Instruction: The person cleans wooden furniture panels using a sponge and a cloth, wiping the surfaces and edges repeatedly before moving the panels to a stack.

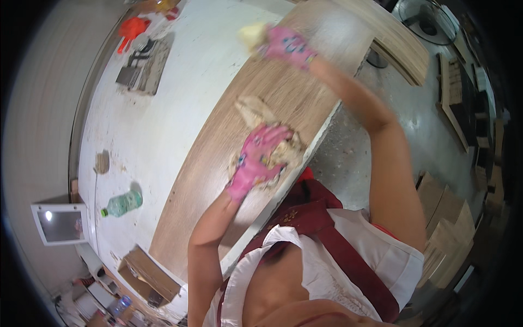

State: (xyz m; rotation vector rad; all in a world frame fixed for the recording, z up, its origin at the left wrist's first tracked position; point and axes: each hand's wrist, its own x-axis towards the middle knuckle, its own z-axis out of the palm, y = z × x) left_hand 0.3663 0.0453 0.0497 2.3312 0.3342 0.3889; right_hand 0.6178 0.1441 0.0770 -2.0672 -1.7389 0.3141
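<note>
Both my hands wear pink patterned gloves. My left hand presses and grips a stained beige rag on the wood-grain board, near the edge closest to my body. One end of the rag spreads out past the fingers. Farther off, my right hand is closed on a pale yellow wad at the board's far long edge. Motion blurs that wad, so whether it is cloth or sponge I cannot tell. The board lies flat on a white worktable.
A green-capped bottle lies on its side at left, near a tape-like roll. Beyond are a board with tools and an orange-red bag. An open cardboard box stands lower left. A fan and panels stand right.
</note>
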